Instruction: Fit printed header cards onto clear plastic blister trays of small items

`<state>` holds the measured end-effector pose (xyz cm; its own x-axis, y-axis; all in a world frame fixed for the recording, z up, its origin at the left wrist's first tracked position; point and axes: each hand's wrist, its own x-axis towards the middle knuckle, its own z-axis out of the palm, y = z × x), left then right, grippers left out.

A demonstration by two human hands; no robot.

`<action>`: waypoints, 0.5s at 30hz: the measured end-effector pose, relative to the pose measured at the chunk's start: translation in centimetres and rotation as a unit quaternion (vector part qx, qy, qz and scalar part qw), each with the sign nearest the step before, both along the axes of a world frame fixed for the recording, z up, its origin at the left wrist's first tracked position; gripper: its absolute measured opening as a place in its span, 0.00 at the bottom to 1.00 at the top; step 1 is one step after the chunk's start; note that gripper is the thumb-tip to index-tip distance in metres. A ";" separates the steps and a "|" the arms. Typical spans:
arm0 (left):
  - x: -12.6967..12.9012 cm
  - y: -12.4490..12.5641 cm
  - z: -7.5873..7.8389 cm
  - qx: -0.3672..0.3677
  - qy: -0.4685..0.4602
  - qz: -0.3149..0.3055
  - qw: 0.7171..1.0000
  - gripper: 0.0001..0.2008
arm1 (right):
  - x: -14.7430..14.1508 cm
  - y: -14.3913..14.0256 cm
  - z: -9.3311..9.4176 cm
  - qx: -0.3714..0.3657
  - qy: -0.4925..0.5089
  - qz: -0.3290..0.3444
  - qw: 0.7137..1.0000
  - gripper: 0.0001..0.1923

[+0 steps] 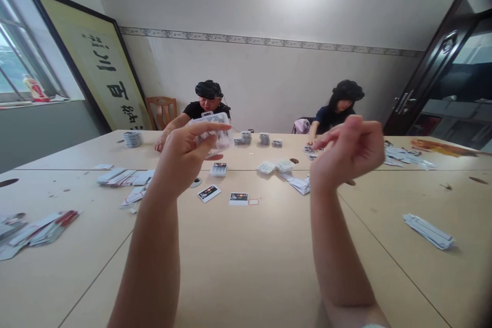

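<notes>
Head view is showing the left hand (188,151) gripping a clear plastic case (213,136) raised above the surface (246,266), seemingly for a closer look, while the right hand (349,151), beside the case, is hanging loosely curled, holding nothing visible.

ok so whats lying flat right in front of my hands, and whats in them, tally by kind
Clear plastic case held up in the left hand: 1
Clear plastic case lying on the beige table: 1
White printed cards lying singly: 2
Small white label with a red edge: 1
Right hand: pinched, nothing visible in it
Total: 5
</notes>
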<state>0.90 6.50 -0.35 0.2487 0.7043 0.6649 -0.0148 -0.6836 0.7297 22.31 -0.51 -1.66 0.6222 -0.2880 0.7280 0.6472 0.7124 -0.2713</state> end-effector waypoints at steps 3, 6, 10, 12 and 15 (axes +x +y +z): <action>-0.3 -0.7 0.5 0.018 -0.017 0.005 1.000 0.08 | -2.3 3.0 -2.0 -0.125 0.088 0.109 0.982 0.14; -0.5 -1.8 1.2 0.058 -0.105 0.014 0.993 0.13 | -5.4 6.3 -5.3 -0.356 0.019 0.311 0.881 0.09; -0.7 -2.5 1.6 0.078 -0.139 0.011 0.987 0.22 | -8.2 9.0 -8.9 -0.547 -0.202 0.448 0.678 0.15; -0.8 -2.1 1.4 0.053 -0.119 -0.010 0.991 0.26 | -8.1 9.2 -9.1 -0.556 -0.195 0.421 0.689 0.06; -0.7 -0.6 0.7 0.001 -0.069 -0.035 0.997 0.30 | -6.3 8.2 -7.5 -0.534 -0.182 0.389 0.728 0.09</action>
<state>0.17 5.86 0.38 0.2046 0.6870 0.6972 -0.1625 -0.6786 0.7163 16.00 7.70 -9.18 0.0051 0.8999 0.4361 0.3268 0.4107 -0.8512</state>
